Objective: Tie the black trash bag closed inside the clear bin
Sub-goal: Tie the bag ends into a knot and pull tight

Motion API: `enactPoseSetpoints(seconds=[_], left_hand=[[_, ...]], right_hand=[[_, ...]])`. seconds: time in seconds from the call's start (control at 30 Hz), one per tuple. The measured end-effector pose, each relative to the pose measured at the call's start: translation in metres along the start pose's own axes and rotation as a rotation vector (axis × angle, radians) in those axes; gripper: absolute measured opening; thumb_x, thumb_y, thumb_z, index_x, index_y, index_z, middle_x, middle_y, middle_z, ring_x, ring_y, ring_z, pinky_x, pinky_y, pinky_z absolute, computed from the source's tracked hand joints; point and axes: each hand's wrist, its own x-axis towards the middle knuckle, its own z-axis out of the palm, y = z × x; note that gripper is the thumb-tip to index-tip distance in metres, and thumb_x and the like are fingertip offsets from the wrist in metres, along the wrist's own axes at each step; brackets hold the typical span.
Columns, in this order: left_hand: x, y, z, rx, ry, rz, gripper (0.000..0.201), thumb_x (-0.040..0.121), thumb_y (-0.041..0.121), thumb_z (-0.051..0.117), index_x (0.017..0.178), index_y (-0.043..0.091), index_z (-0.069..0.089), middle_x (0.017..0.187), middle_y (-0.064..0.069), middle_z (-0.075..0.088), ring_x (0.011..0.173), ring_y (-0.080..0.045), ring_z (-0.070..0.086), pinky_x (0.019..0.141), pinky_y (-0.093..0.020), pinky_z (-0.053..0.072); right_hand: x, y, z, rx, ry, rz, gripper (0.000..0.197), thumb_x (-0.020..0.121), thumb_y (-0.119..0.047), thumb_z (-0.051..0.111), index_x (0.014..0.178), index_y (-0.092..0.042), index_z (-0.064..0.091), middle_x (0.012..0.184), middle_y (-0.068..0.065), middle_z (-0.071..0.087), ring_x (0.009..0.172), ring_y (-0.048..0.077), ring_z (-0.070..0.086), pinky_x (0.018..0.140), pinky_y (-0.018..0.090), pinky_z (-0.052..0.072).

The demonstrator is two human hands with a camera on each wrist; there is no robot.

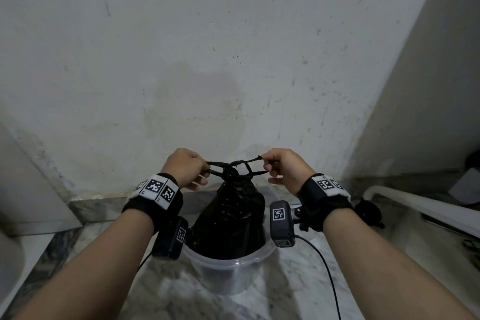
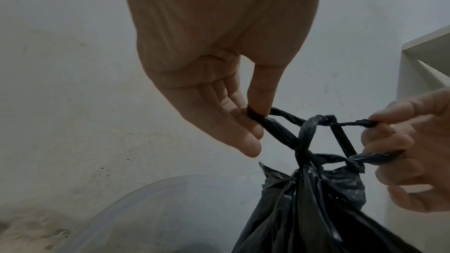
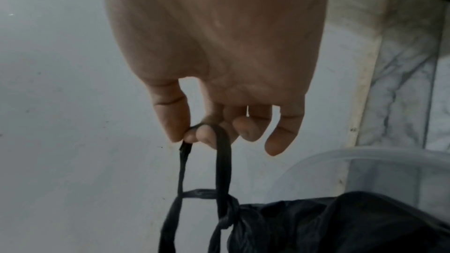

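Note:
The black trash bag [image 1: 228, 215] stands gathered into a cone in the clear bin [image 1: 228, 270] on the marble counter. Its twisted handle loops [image 1: 233, 166] cross in a knot [image 2: 314, 122] above the bag's neck. My left hand [image 1: 188, 167] pinches the left loop [image 2: 270, 124] between thumb and fingers. My right hand [image 1: 281, 167] pinches the right loop [image 3: 219, 161] the same way, with the strand wrapped over a fingertip. Both loops are stretched out sideways from the knot. In the right wrist view the bag [image 3: 340, 224] fills the bin [image 3: 365, 163].
A stained white wall [image 1: 207, 60] rises right behind the bin. A white ledge [image 1: 415, 205] and dark objects lie at the right. A black cable [image 1: 330, 278] runs from the right wrist camera across the marble counter [image 1: 298, 280].

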Motion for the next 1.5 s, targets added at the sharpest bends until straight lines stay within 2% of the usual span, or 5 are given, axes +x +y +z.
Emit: enactPoseSetpoints(seconds=[0.33, 0.83, 0.97, 1.23, 1.5], left_hand=[[-0.005, -0.02, -0.003, 0.802, 0.283, 0.149, 0.024, 0.073, 0.029, 0.05, 0.057, 0.013, 0.044, 0.061, -0.005, 0.051, 0.064, -0.031, 0.053, 0.058, -0.03, 0.034], [-0.002, -0.034, -0.004, 0.715, 0.251, 0.187, 0.016, 0.075, 0.028, 0.052, 0.066, 0.017, 0.06, 0.076, -0.007, 0.064, 0.074, -0.035, 0.059, 0.067, -0.035, 0.044], [-0.003, -0.041, -0.009, 0.481, -0.122, 0.253, 0.021, 0.079, 0.012, 0.053, 0.073, 0.021, 0.071, 0.072, -0.011, 0.072, 0.07, -0.026, 0.067, 0.07, -0.036, 0.055], [-0.014, -0.012, -0.016, -0.297, -0.296, 0.119, 0.013, 0.065, 0.013, 0.057, 0.054, 0.019, 0.062, 0.065, 0.001, 0.064, 0.075, -0.022, 0.065, 0.072, -0.034, 0.05], [0.005, -0.034, -0.028, 0.113, 0.047, -0.011, 0.025, 0.074, 0.024, 0.074, 0.061, 0.006, 0.064, 0.077, -0.018, 0.068, 0.064, -0.025, 0.058, 0.059, -0.03, 0.038]], right_hand=[[-0.007, 0.006, -0.003, -0.355, -0.013, -0.032, 0.027, 0.07, -0.011, 0.064, 0.049, -0.019, 0.05, 0.045, -0.008, 0.045, 0.052, 0.015, 0.034, 0.059, 0.027, 0.036], [-0.01, 0.013, 0.005, -0.408, 0.228, 0.187, 0.019, 0.077, -0.019, 0.064, 0.066, -0.01, 0.051, 0.063, 0.005, 0.054, 0.041, 0.017, 0.042, 0.047, 0.026, 0.027], [-0.009, 0.006, 0.004, -0.554, 0.187, 0.102, 0.027, 0.087, -0.023, 0.06, 0.065, -0.011, 0.05, 0.064, 0.003, 0.051, 0.049, 0.015, 0.041, 0.045, 0.025, 0.03], [-0.013, -0.002, 0.006, -0.353, 0.188, 0.065, 0.019, 0.077, -0.02, 0.064, 0.063, -0.014, 0.053, 0.056, 0.003, 0.046, 0.051, 0.019, 0.036, 0.055, 0.028, 0.029], [-0.012, 0.011, 0.007, -0.337, 0.167, 0.179, 0.009, 0.081, -0.016, 0.06, 0.074, -0.012, 0.063, 0.069, 0.006, 0.064, 0.051, 0.017, 0.048, 0.047, 0.018, 0.037]])
